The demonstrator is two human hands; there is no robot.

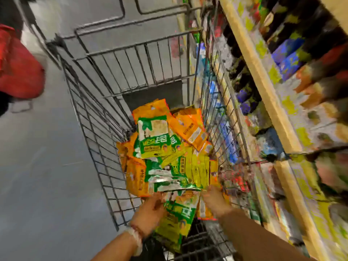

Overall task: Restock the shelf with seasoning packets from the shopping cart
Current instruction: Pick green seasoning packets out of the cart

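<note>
- Head view looks down into a wire shopping cart (pixel 105 102) parked just beside a stocked shelf (pixel 263 87) on the person's right.
- Both hands are down at the near end of the cart, in the pile of seasoning packets (pixel 165 147).
- Left hand (pixel 150 210) grips a small bunch of green-and-yellow packets (pixel 180 213), fingers curled over their upper edge; the bunch hangs toward the cart's near wall.
- Right hand (pixel 214 200) reaches into the orange and yellow packets by the cart's right side; blur hides its fingers, so I cannot tell whether it holds anything.
- Step in hand, as I judge it: gathering a handful to carry to the shelf.
- To do it well, square the packets into one flat stack with faces the same way and sort green from orange, so they slot in neatly.
- Slick foil packets may slide out of a loose grip; a modest, firmly pinched bunch seems safer than a large one.
- Cart holds a loose, jumbled heap of orange and green packets, lying at all angles.
- Shelf tiers carry rows of coloured packs, too blurred to tell which slot suits these.
- Many packets remain, so restocking looks far from finished.
</note>
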